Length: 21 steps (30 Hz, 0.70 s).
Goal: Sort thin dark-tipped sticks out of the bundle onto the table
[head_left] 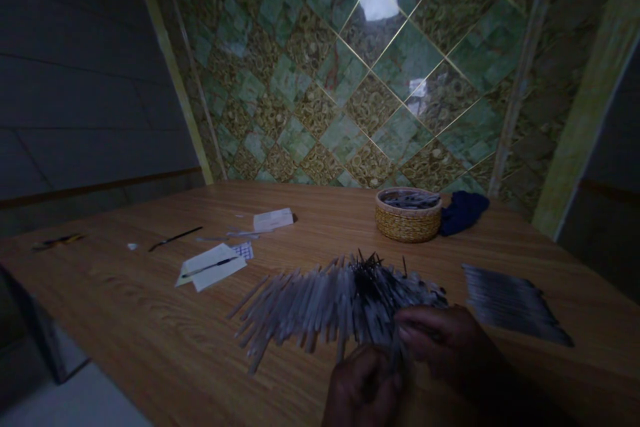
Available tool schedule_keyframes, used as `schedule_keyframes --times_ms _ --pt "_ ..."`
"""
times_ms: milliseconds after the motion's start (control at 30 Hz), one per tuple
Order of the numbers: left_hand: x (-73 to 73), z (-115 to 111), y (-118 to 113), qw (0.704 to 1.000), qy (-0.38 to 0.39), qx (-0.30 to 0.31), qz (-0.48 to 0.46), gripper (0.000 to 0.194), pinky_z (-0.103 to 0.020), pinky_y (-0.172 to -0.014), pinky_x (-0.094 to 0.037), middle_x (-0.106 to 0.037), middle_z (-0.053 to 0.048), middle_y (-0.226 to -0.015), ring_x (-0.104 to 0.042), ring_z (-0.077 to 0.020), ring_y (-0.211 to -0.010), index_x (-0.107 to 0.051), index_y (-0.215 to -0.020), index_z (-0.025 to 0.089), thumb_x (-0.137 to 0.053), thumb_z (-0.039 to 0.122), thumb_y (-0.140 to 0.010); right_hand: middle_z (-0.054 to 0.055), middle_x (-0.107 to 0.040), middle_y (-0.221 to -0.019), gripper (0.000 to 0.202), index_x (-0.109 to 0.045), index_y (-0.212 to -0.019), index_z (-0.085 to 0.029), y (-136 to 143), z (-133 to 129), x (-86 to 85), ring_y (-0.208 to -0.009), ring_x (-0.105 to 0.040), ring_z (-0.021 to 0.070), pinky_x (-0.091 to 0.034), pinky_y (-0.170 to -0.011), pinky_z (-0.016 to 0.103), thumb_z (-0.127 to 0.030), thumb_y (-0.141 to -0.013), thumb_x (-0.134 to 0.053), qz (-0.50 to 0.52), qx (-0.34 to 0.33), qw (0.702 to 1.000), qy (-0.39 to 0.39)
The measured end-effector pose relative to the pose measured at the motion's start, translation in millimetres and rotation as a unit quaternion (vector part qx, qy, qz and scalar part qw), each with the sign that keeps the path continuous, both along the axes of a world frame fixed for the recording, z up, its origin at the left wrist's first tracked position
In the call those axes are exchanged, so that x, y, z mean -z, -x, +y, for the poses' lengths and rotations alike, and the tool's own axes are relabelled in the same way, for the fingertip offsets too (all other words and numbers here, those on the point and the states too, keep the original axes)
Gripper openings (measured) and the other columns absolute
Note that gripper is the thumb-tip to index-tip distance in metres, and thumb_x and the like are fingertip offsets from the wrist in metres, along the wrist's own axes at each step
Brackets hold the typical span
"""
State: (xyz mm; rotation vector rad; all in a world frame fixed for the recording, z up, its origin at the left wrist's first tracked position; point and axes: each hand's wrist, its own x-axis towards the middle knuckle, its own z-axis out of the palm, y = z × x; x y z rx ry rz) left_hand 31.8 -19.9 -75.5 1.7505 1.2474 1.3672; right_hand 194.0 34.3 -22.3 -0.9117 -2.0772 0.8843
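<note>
A wide heap of slim, pale translucent pen barrels (300, 307) lies across the table in front of me. Dark, thin pieces like pen refills (369, 273) rest on top of it near its middle. At the heap's near right edge my right hand (443, 340) is closed, thumb and fingers pinching a slim pen-like tube (396, 347). Lower and to the left, my left hand (363, 383) is also closed, around the lower end of what looks like the same tube. Dimness and blur hide its details. To the right, dark slim pens (515, 303) lie side by side in a neat row.
A woven basket (409, 221) holding more slim sticks stands behind the heap, beside a dark blue cloth (464, 212). Leftward are a small white box (273, 219), folded papers (220, 273) with a pen on them, and a black stick (175, 239). A tiled wall backs the table.
</note>
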Motion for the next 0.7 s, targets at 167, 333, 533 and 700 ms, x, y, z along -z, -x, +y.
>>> schedule_keyframes --times_ms 167,333,533,700 --pt "16.1 8.3 -9.5 0.966 0.141 0.026 -0.213 0.029 -0.02 -0.051 -0.033 -0.045 0.003 -0.056 -0.039 -0.0089 -0.053 -0.055 -0.063 0.014 -0.066 0.039 -0.07 -0.002 -0.055 -0.057 0.029 -0.066 -0.084 -0.016 -16.8 13.3 -3.1 -0.052 -0.052 0.0114 -0.037 -0.051 0.021 -0.031 -0.085 -0.041 -0.078 0.029 0.996 -0.044" --pt "24.9 13.3 -15.1 0.903 0.145 0.004 -0.404 0.032 -0.023 -0.053 -0.038 -0.057 0.0 -0.061 -0.049 -0.0104 -0.054 -0.057 -0.065 0.013 -0.079 0.035 -0.056 0.008 -0.07 -0.077 0.022 -0.067 -0.075 -0.017 -24.5 29.5 32.8 -0.073 -0.065 0.022 -0.041 -0.061 0.027 -0.019 -0.079 -0.045 -0.392 0.025 0.917 -0.063" --pt "26.3 9.9 -12.9 0.876 0.164 -0.005 -0.453 0.033 -0.024 -0.056 -0.041 -0.064 -0.004 -0.068 -0.055 -0.0118 -0.055 -0.06 -0.07 0.013 -0.082 0.032 -0.053 0.014 -0.071 -0.092 0.032 -0.067 -0.096 -0.019 -13.2 26.9 54.7 -0.083 -0.067 0.027 -0.047 -0.066 0.031 -0.009 -0.076 -0.043 -0.507 0.084 0.856 -0.056" --pt "29.5 6.1 -11.6 0.875 0.177 0.003 -0.45 0.037 -0.022 -0.054 -0.039 -0.062 -0.005 -0.065 -0.053 -0.0113 -0.056 -0.06 -0.067 0.012 -0.081 0.039 -0.052 0.014 -0.07 -0.096 0.034 -0.067 -0.098 -0.017 -14.0 26.7 59.9 -0.087 -0.066 0.029 -0.049 -0.07 0.033 -0.008 -0.075 -0.043 -0.507 0.076 0.857 -0.047"
